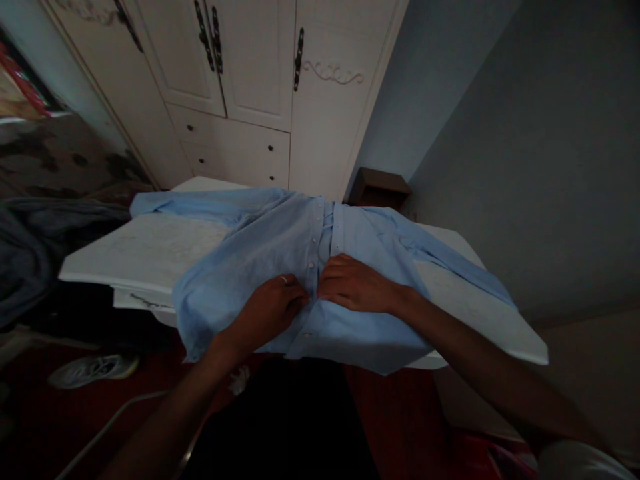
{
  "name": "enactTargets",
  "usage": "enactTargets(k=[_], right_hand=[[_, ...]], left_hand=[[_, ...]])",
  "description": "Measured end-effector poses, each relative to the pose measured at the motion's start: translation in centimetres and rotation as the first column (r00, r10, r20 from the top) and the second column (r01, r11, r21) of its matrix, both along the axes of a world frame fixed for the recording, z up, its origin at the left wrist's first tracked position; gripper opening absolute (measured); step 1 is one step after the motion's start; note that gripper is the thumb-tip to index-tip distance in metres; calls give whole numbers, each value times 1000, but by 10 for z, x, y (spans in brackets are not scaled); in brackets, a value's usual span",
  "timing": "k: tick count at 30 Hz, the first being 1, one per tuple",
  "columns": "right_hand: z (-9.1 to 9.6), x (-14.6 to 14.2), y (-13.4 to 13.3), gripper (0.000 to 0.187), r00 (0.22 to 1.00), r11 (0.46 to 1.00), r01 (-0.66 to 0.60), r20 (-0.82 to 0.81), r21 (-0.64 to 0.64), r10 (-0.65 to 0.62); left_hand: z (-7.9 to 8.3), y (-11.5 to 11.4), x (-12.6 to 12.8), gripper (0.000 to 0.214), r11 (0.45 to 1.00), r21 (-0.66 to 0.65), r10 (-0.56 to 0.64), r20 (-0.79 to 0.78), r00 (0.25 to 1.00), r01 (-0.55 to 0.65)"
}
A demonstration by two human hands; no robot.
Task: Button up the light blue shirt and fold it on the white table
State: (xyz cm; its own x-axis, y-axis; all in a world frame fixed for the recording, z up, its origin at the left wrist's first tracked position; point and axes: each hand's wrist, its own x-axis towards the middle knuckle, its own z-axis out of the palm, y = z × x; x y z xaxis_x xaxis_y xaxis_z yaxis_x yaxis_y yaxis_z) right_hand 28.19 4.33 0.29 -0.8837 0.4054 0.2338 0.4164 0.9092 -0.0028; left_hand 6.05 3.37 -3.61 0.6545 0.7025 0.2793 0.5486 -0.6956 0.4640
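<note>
A light blue button-up shirt (260,247) lies spread on a white table (160,247), sleeves out to both sides and its hem hanging over the near edge. The upper front gapes, with several buttons showing along the left strip. My left hand (273,303), a ring on one finger, pinches the left front edge at the middle of the shirt. Just across from it, my right hand (353,283) has its fingers closed on the right front edge. The fingertips of both hands nearly meet; what lies between them is too small to make out.
Behind the table stands a white wardrobe (255,67) with dark handles. A brown box-like piece (383,187) sits by the wall. Dark grey cloth (35,247) is heaped at the left. On the red floor lie a shoe (95,370) and a pale cable (113,420).
</note>
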Motion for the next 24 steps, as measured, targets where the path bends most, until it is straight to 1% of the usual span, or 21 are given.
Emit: enactTargets(k=[4,6,8,11,14,16,19,22,24], right_hand=[[-21,-1,2,18,999,994,-12,-30,112,15],[-30,0,0,19,999,991,1,-51,134,6],[-34,1,-4,22,998,989,10,-63,149,-1],[-31,4,-9,24,998,984,-6,-55,177,16],[-26,6,-11,24,1000,972,2,-27,233,4],[-24,5,-11,27,1000,961,0,-2,277,0],[-22,3,-10,29,998,948,-55,41,312,44],[-20,2,-9,30,995,939,-102,56,328,88],[-21,1,-8,28,995,936,-97,20,338,96]], left_hand=[[-7,0,3,21,998,-10,55,60,997,-54],[-10,-1,3,21,997,14,74,98,992,-75],[-14,-3,3,21,995,48,79,127,989,-85],[-17,-6,3,21,993,91,59,156,986,-74],[-19,-7,4,21,991,108,56,189,980,-77],[-19,-6,5,20,987,140,57,170,984,-81],[-20,-3,6,19,979,197,36,115,993,-58],[-19,-1,5,18,983,177,12,147,989,-39],[-19,0,5,18,986,164,15,171,985,-43]])
